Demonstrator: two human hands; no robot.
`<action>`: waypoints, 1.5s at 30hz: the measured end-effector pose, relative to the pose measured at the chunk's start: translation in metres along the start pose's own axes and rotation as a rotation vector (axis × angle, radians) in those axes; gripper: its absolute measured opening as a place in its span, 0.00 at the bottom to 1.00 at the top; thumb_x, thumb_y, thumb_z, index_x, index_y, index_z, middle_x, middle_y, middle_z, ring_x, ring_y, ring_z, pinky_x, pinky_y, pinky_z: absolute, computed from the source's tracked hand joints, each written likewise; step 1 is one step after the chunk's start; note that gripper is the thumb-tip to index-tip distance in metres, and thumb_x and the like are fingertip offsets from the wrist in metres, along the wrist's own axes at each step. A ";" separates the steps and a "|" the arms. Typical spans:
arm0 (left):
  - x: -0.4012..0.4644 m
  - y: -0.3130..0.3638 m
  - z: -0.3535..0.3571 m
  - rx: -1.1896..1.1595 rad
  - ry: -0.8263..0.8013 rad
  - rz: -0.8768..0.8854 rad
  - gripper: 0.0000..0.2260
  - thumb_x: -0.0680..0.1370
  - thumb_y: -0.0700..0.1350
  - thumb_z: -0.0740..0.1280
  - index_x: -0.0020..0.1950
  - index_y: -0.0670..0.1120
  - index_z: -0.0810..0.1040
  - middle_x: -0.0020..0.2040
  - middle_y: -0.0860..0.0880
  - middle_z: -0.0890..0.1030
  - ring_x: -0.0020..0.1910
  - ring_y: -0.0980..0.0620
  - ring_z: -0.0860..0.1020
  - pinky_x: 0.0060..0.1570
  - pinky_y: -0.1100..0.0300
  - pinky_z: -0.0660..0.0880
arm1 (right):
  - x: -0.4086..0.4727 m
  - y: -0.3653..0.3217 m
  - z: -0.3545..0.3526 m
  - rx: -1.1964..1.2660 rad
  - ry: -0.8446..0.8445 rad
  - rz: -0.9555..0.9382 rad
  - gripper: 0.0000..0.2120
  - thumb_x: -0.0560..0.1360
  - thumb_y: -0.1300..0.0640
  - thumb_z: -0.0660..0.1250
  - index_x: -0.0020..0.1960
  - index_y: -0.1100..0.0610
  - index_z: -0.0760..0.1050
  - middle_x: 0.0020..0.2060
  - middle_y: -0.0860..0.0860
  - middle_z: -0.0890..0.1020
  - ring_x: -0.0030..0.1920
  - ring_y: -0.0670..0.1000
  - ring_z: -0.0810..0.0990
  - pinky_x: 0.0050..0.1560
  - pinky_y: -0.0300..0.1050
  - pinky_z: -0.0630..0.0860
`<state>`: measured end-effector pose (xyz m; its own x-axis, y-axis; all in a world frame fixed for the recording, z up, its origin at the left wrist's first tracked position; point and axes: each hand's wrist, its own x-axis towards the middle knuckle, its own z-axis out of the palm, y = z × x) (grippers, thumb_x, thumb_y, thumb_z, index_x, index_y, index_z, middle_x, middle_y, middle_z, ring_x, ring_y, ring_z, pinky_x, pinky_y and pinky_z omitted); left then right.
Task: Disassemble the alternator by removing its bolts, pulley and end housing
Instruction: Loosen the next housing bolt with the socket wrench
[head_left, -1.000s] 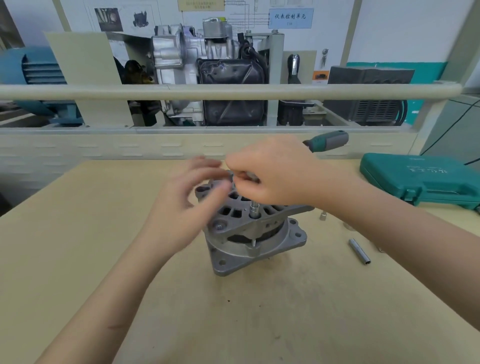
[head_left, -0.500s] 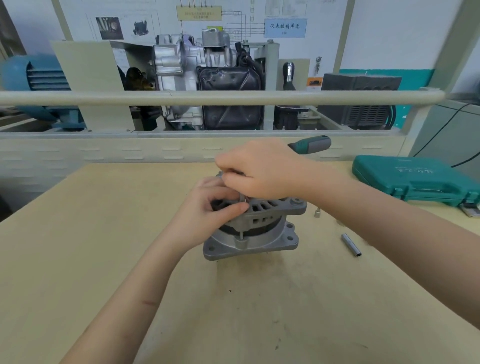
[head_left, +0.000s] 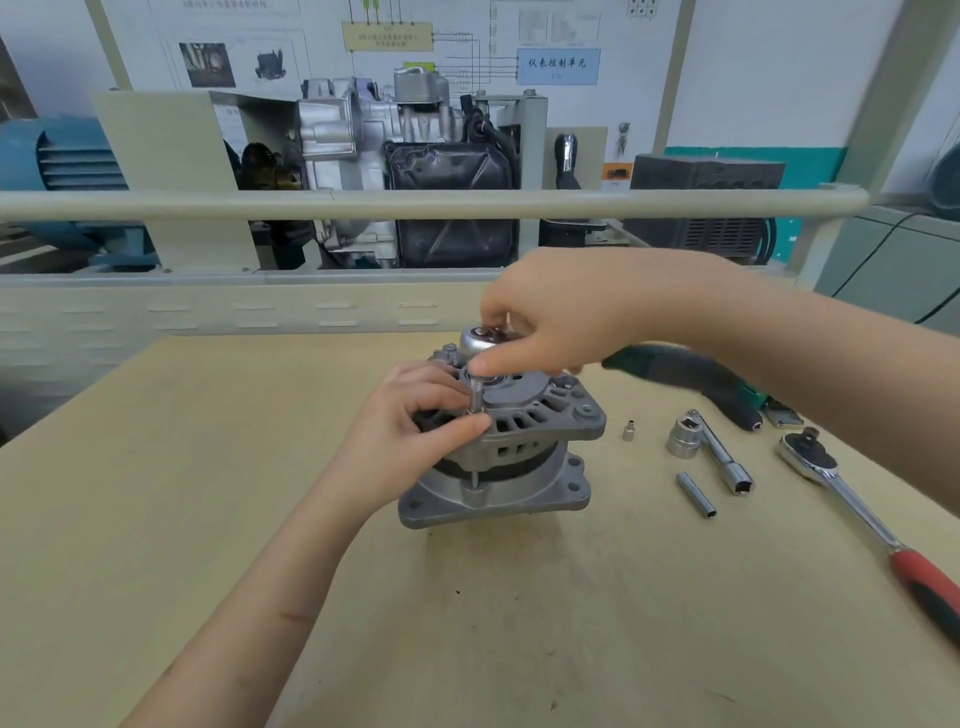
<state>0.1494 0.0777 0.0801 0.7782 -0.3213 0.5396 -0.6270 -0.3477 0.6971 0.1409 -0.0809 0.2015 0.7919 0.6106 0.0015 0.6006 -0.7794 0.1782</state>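
Note:
The grey alternator (head_left: 524, 452) stands upright on the wooden bench (head_left: 208, 467), its slotted end housing (head_left: 540, 415) sitting level above the square base flange (head_left: 519, 501). A long bolt (head_left: 475, 399) with a knurled top sticks up through the housing's near lug. My left hand (head_left: 410, 431) grips the housing's left rim, thumb on the edge beside the bolt. My right hand (head_left: 566, 317) hovers over the top, its fingers curled round a silver round pulley (head_left: 477, 339) and its thumb pointing down toward the bolt.
Right of the alternator lie a small bit (head_left: 628, 430), a large socket (head_left: 682, 440), an extension bar (head_left: 723, 462), a thin tube socket (head_left: 696, 494) and a red-handled ratchet (head_left: 852, 512). A green-black tool handle (head_left: 691, 375) lies behind my right forearm. A rail (head_left: 363, 205) and machinery stand at the back.
The end housing was tilted a second ago and now sits level. My left hand has closed on its rim. My right hand has stayed over the top.

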 end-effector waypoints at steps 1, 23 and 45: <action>0.000 0.000 0.000 -0.002 0.004 -0.004 0.03 0.65 0.50 0.71 0.33 0.55 0.78 0.37 0.61 0.78 0.50 0.66 0.72 0.50 0.74 0.65 | 0.001 -0.003 0.000 -0.069 0.029 0.015 0.24 0.75 0.38 0.55 0.38 0.58 0.73 0.25 0.48 0.73 0.26 0.47 0.71 0.27 0.39 0.63; 0.000 -0.003 -0.013 -0.086 -0.137 -0.062 0.06 0.68 0.51 0.72 0.45 0.56 0.81 0.53 0.59 0.78 0.60 0.56 0.71 0.62 0.57 0.67 | 0.009 0.012 0.002 0.205 -0.070 -0.154 0.16 0.77 0.50 0.57 0.57 0.59 0.73 0.49 0.54 0.80 0.48 0.51 0.77 0.51 0.44 0.72; 0.001 -0.005 -0.007 -0.071 -0.046 -0.073 0.03 0.68 0.43 0.72 0.41 0.47 0.83 0.43 0.55 0.80 0.51 0.60 0.73 0.53 0.69 0.68 | 0.019 0.004 -0.011 -0.093 -0.025 -0.184 0.21 0.73 0.42 0.61 0.51 0.59 0.77 0.41 0.53 0.81 0.41 0.52 0.78 0.43 0.46 0.73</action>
<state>0.1535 0.0851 0.0797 0.8185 -0.3376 0.4649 -0.5629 -0.3095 0.7664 0.1572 -0.0705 0.2131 0.6732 0.7368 -0.0632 0.7233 -0.6383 0.2635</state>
